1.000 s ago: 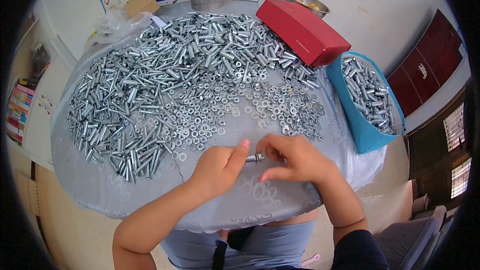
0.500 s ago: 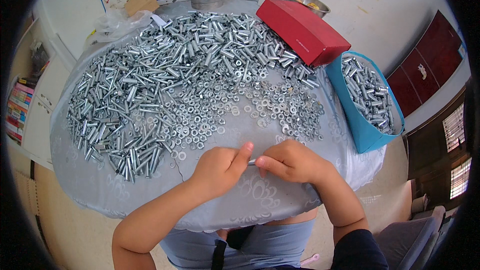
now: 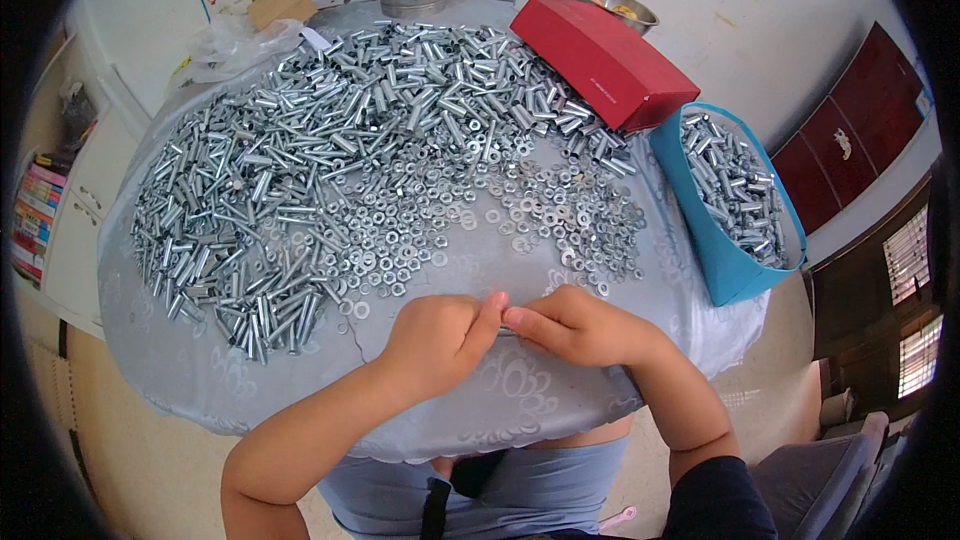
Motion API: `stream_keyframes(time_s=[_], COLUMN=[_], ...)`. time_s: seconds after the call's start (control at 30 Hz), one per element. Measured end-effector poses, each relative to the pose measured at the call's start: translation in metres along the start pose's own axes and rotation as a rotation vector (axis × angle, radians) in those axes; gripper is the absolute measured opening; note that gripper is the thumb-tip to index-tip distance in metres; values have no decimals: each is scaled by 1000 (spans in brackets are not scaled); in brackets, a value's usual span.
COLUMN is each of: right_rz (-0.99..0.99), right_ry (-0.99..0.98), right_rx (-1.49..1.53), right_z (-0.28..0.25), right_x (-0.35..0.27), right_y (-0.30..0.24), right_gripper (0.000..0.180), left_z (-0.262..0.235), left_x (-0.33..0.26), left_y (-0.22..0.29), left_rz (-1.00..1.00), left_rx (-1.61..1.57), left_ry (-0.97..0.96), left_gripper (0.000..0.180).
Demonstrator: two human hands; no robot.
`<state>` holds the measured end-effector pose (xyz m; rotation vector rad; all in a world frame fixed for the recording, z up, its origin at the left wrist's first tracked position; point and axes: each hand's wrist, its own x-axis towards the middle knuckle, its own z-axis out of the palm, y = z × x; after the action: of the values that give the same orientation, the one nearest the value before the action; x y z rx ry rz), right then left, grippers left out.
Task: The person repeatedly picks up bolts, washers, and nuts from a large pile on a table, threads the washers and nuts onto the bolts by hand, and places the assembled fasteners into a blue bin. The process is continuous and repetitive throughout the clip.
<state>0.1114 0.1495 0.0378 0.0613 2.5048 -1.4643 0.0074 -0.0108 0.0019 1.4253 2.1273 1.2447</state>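
Bolt and its small fitting sit almost hidden between my fingertips at the lower middle of the frame, just above the near edge of the table. My left hand is curled, thumb and forefinger pinched shut on something small and silvery. My right hand meets it fingertip to fingertip, pinched on the same piece. What exactly each holds I cannot tell, for the fingers cover nearly all of it.

I judge that I am in the joining step, putting a nut or washer onto a bolt, both hands working at one point. The next move calls for a steady hold on one side and a small turning or pushing on the other, with the parts kept in line.

Above my hands lie the loose washers and nuts, spread across the middle. Beyond them the heap of bolts fills the upper left. A red box lies at the upper right, and a blue bin with bolts in it stands at the right edge.
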Motion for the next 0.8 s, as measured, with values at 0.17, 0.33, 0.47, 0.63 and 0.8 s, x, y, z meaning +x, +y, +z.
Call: stream_keyframes(time_s=[0.17, 0.33, 0.47, 0.63, 0.8], right_rz=[126, -380, -364, -74, -6], right_ry=[-111, 287, 167, -29, 14], right_rx=[315, -279, -176, 286, 534], right_z=[-1, 9, 5, 7, 6], right_x=[0, 4, 4, 4, 6], right_y=[6, 5, 9, 6, 2], right_gripper=[46, 34, 33, 40, 37], left_z=[3, 0, -3, -5, -4], left_x=[0, 1, -2, -1, 2], left_y=[-1, -5, 0, 1, -1], left_rz=[60, -229, -16, 291, 359], left_rx=[-115, -319, -71, 149, 151], left_ry=[43, -2, 100, 252, 245], left_gripper=[52, 52, 48, 35, 26])
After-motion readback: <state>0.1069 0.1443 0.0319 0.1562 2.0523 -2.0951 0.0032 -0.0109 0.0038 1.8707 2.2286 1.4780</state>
